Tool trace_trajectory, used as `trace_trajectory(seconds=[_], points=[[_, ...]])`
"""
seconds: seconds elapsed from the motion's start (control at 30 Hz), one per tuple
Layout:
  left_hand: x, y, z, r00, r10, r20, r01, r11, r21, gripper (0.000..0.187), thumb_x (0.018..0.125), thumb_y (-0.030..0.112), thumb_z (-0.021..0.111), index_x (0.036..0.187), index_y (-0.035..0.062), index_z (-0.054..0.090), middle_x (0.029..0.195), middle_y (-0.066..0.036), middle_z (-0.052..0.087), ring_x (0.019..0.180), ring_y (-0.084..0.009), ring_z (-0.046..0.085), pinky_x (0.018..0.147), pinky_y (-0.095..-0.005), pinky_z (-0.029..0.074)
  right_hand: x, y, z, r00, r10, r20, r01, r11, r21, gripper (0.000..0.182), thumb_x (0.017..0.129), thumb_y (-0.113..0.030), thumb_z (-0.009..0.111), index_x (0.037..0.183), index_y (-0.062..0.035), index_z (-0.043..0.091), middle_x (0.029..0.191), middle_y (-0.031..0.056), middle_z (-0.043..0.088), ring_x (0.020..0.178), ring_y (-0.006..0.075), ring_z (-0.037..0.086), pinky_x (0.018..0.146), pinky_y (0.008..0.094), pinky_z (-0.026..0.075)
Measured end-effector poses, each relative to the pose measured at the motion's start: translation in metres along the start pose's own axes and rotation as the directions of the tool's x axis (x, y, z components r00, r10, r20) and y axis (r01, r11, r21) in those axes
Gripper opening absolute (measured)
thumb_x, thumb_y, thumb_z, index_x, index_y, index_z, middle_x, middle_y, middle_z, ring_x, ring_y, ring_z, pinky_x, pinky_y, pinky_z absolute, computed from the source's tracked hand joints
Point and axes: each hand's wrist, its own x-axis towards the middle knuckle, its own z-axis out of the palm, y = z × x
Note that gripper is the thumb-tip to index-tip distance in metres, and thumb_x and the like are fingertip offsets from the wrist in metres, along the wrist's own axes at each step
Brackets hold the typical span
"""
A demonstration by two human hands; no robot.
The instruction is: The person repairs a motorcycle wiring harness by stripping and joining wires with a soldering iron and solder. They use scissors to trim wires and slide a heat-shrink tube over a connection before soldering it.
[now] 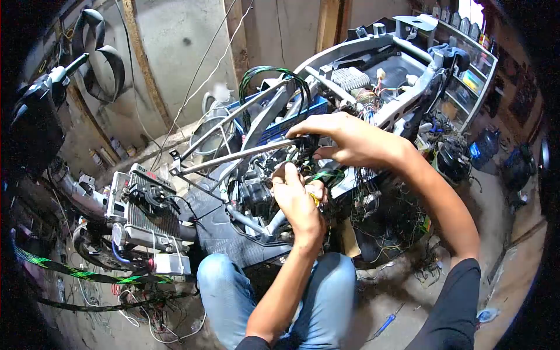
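A stripped motorcycle frame (271, 114) fills the middle of the view. My left hand (296, 204) is closed low among the wiring in front of the engine area; a small yellow piece (317, 199) shows beside its fingers, but what they grip is mostly hidden. Above it, my right hand (356, 140) arches over the wires, thumb and fingers closed on a small black part (306, 146) at the end of a grey frame tube (239, 156). Black cable with green flecks (329, 176) runs between the two hands.
A radiator (143, 201) stands at the left, with a white bottle (169, 263) below it. Behind the frame are a blue crate (318, 108) and a bucket (213, 137). Loose wiring (373, 201) hangs at the right. A blue-handled tool (386, 324) lies on the floor.
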Motion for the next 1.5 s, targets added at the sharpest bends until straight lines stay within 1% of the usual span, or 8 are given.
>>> trace_trajectory(seconds=[0.13, 0.27, 0.33, 0.37, 0.53, 0.8, 1.03, 1.5], points=[[-0.006, -0.017, 0.006, 0.993, 0.105, -0.052, -0.107, 0.993, -0.041, 0.019, 0.104, 0.028, 0.05, 0.101, 0.0102, 0.042, 0.07, 0.0, 0.039, 0.044, -0.0113, 0.043, 0.038, -0.0268, 0.036, -0.003, -0.015, -0.003, 0.989, 0.025, -0.143, -0.02, 0.999, 0.035, 0.065, 0.076, 0.001, 0.07, 0.137, -0.0051, 0.049, 0.123, 0.0196, 0.059, 0.118, 0.0389, 0.056, 0.102, 0.0436, 0.046], [-0.004, -0.022, 0.006, 0.985, 0.157, -0.066, -0.159, 0.987, -0.032, 0.02, 0.104, 0.027, 0.049, 0.108, 0.008, 0.043, 0.071, 0.001, 0.039, 0.044, -0.0106, 0.038, 0.038, -0.0259, 0.037, -0.015, -0.028, -0.005, 0.995, 0.0, -0.099, -0.016, 0.988, -0.156, 0.072, 0.077, 0.002, 0.069, 0.144, -0.0064, 0.042, 0.129, 0.0207, 0.056, 0.122, 0.0375, 0.053, 0.107, 0.0445, 0.041], [-0.007, -0.024, 0.007, 0.984, 0.162, -0.068, -0.166, 0.985, -0.051, 0.019, 0.105, 0.027, 0.048, 0.109, 0.0084, 0.043, 0.073, 0.0, 0.039, 0.046, -0.0102, 0.038, 0.04, -0.0257, 0.037, -0.016, -0.021, -0.001, 0.997, 0.028, -0.073, -0.036, 0.993, -0.11, 0.076, 0.078, 0.002, 0.069, 0.147, -0.007, 0.039, 0.131, 0.0224, 0.056, 0.123, 0.0383, 0.053, 0.107, 0.0452, 0.043], [-0.007, -0.024, 0.007, 0.985, 0.165, -0.052, -0.168, 0.984, -0.06, 0.019, 0.105, 0.026, 0.047, 0.11, 0.0086, 0.043, 0.075, 0.0, 0.039, 0.048, -0.01, 0.038, 0.041, -0.026, 0.038, -0.016, -0.016, -0.001, 0.997, 0.082, -0.015, -0.082, 0.996, -0.031, 0.072, 0.08, 0.002, 0.067, 0.146, -0.0092, 0.042, 0.137, 0.0175, 0.054, 0.122, 0.0351, 0.053, 0.106, 0.0443, 0.042], [-0.005, -0.031, 0.006, 0.98, 0.192, -0.052, -0.196, 0.976, -0.097, 0.018, 0.106, 0.026, 0.047, 0.112, 0.0089, 0.043, 0.076, 0.0, 0.038, 0.052, -0.0096, 0.037, 0.044, -0.0262, 0.038, -0.002, -0.003, -0.005, 0.998, 0.041, 0.046, -0.043, 0.999, 0.031, 0.068, 0.077, 0.004, 0.068, 0.14, -0.0044, 0.044, 0.122, 0.0252, 0.062, 0.114, 0.0419, 0.06, 0.096, 0.0472, 0.05], [-0.003, -0.038, 0.003, 0.965, 0.262, -0.019, -0.262, 0.959, -0.109, 0.025, 0.105, 0.032, 0.05, 0.109, 0.009, 0.043, 0.076, -0.001, 0.042, 0.046, -0.0129, 0.042, 0.04, -0.0265, 0.039, -0.001, 0.011, -0.002, 0.999, 0.035, 0.04, -0.038, 0.998, 0.059, 0.064, 0.076, 0.001, 0.071, 0.135, -0.0034, 0.047, 0.114, 0.0234, 0.064, 0.107, 0.0428, 0.061, 0.088, 0.0486, 0.05], [-0.006, -0.032, 0.006, 0.972, 0.233, -0.002, -0.231, 0.962, -0.146, 0.021, 0.106, 0.027, 0.047, 0.117, 0.0096, 0.042, 0.076, -0.001, 0.041, 0.05, -0.0134, 0.041, 0.044, -0.0292, 0.042, -0.008, 0.013, 0.006, 0.999, 0.015, -0.036, -0.019, 0.994, -0.111, 0.063, 0.076, -0.001, 0.072, 0.136, -0.0045, 0.05, 0.108, 0.018, 0.063, 0.104, 0.0365, 0.061, 0.093, 0.0455, 0.049], [-0.002, -0.032, 0.008, 0.967, 0.256, -0.017, -0.256, 0.961, -0.108, 0.023, 0.105, 0.029, 0.051, 0.113, 0.0091, 0.044, 0.076, 0.0, 0.042, 0.045, -0.0123, 0.042, 0.039, -0.0262, 0.039, -0.008, 0.014, 0.011, 0.995, 0.032, -0.095, -0.041, 0.995, -0.086, 0.058, 0.076, -0.001, 0.071, 0.131, -0.0033, 0.055, 0.108, 0.0188, 0.064, 0.105, 0.0367, 0.061, 0.094, 0.0443, 0.048]])
